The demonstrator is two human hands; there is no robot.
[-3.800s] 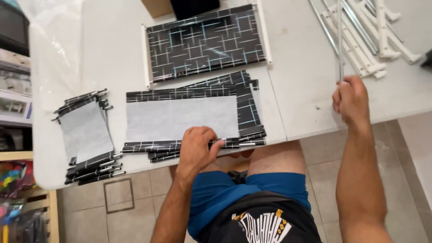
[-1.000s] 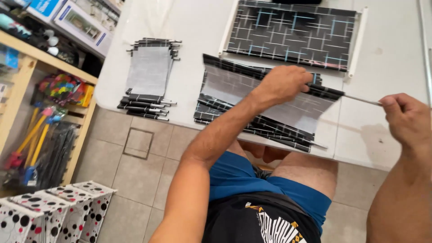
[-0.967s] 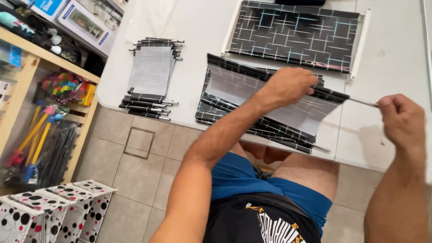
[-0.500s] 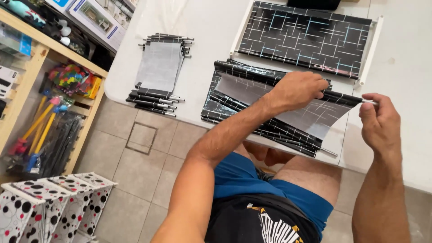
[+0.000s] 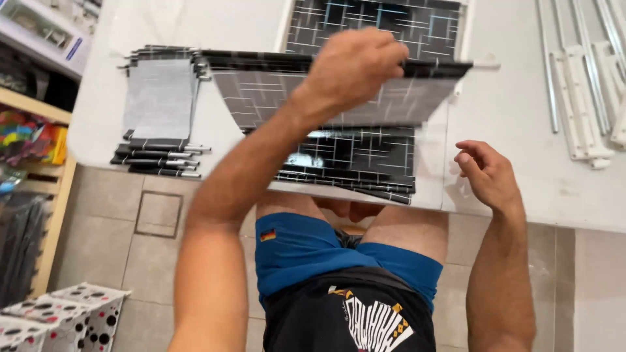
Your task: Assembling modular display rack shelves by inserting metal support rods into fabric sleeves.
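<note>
1. The left hand (image 5: 355, 68) is raised above the white table (image 5: 521, 124); its fingers are curled tight around the top edge of a black fabric panel (image 5: 274, 98) printed with thin pale lines; a white rod (image 5: 486, 64) pokes out of that edge's right end.
2. The panel hangs down from the fist, lifted off the table, its grey inner face turned toward the camera; it sits over the near middle of the table, above the person's lap.
3. The right hand (image 5: 489, 173) holds nothing; its fingers are loosely bent and spread, hovering just over the table's front edge, right of the panels.
4. Under the lifted panel lies a stack of like panels (image 5: 352, 166) flat on the table; a smaller stack (image 5: 160, 107) lies to the left, rods sticking out of its hems.
5. Another patterned panel (image 5: 375, 26) lies flat at the table's far side; white rods and frame pieces (image 5: 580, 78) lie at the right.
</note>
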